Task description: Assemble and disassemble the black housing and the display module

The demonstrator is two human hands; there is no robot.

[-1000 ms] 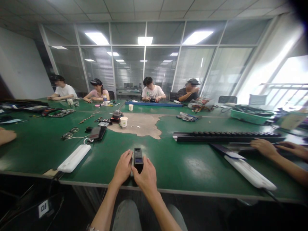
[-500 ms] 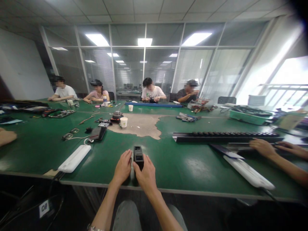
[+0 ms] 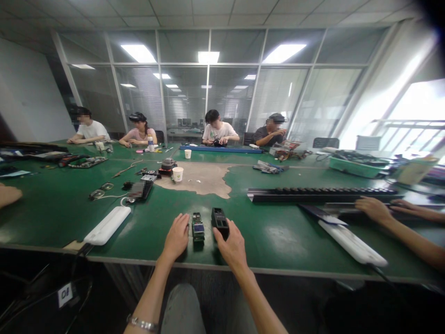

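Observation:
A small green circuit board with a little screen lies on the table in front of me. My left hand is just to its left, with fingers stretched forward and nothing visible in them; whether they touch the board's edge I cannot tell. On the other side, my right hand grips a black plastic housing with rectangular cut-outs in its top face. The thumb lies against the housing's near left side, while the fingers behind its right side are partly hidden.
A white power strip lies left; another lies right, near a co-worker's hands and a long black rail. Ahead are paper cups, glasses and electronic parts. Several people sit across the green table.
My right hand has moved right with the black housing, which has come away from over the circuit board. The board now shows between my hands.

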